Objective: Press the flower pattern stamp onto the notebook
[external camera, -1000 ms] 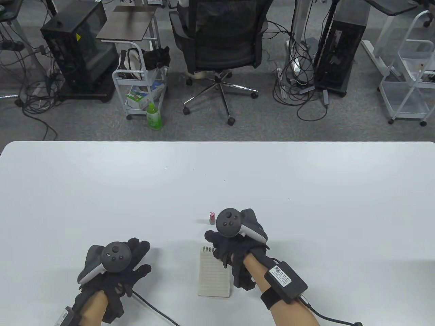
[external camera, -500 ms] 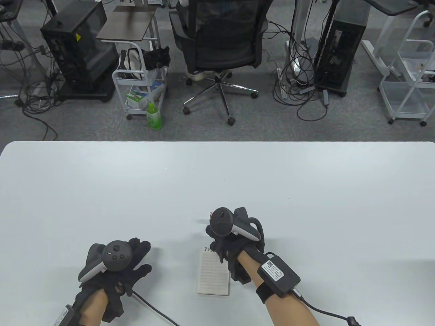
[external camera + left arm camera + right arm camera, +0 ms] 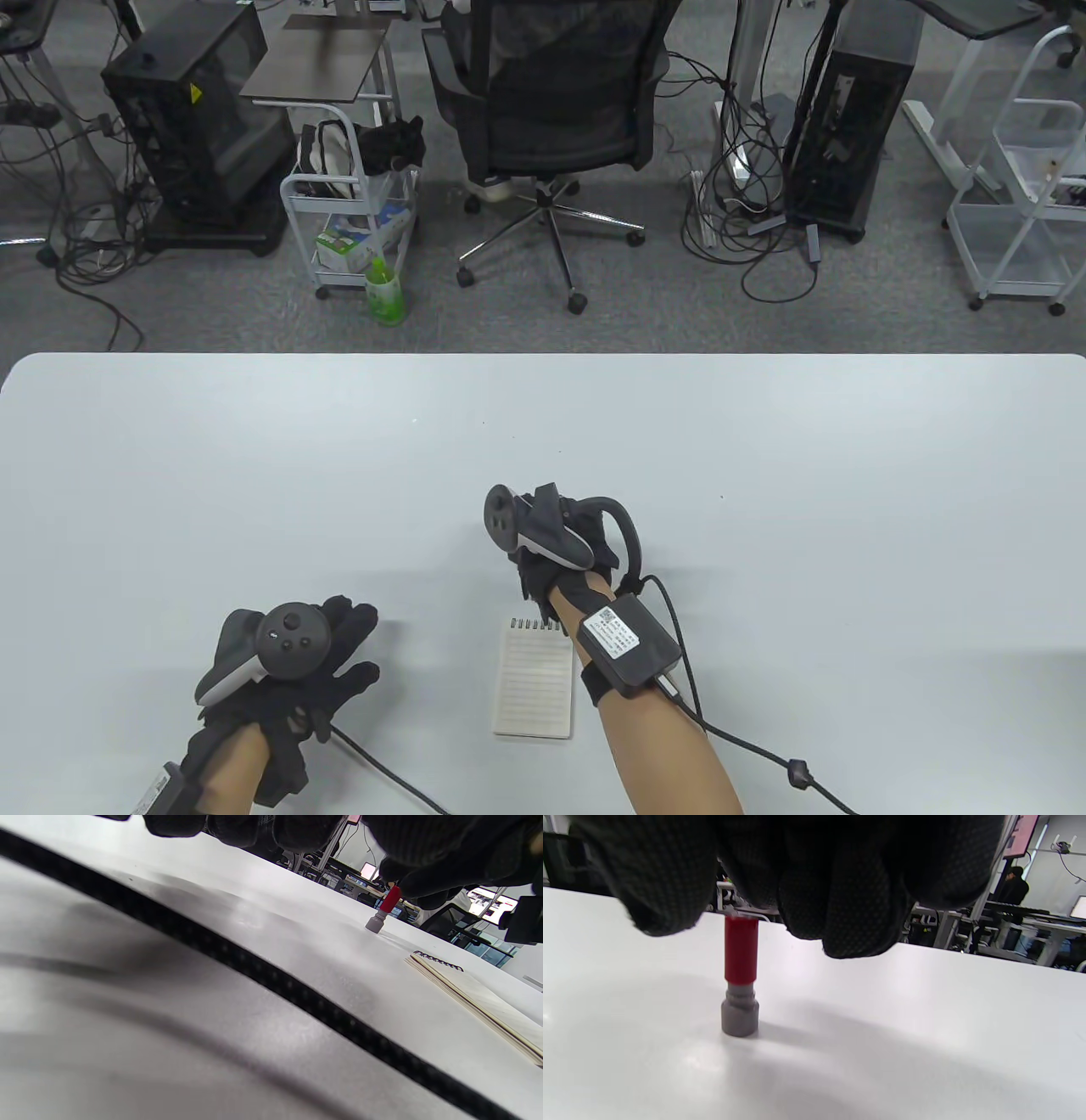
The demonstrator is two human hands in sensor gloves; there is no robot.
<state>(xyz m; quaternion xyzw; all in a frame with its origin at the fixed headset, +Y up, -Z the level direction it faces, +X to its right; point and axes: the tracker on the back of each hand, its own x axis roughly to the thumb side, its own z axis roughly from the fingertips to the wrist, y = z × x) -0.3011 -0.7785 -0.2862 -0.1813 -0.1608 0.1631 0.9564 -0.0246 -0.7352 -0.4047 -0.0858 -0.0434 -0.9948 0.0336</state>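
Nearest us, left of the notebook (image 3: 534,684), our left hand (image 3: 284,671) rests flat on the bench (image 3: 764,475) with fingers spread, holding nothing. The notebook lies open on a lined page with no flower print that we can see — so the stamping itself is not done. Beyond the notebook, the stamp (image 3: 740,976) stands upright on its grey base. Our right hand (image 3: 560,543) hovers over its red top, fingers (image 3: 848,899) curled but not gripping yet. We judge the pickup, carry and press all remain.
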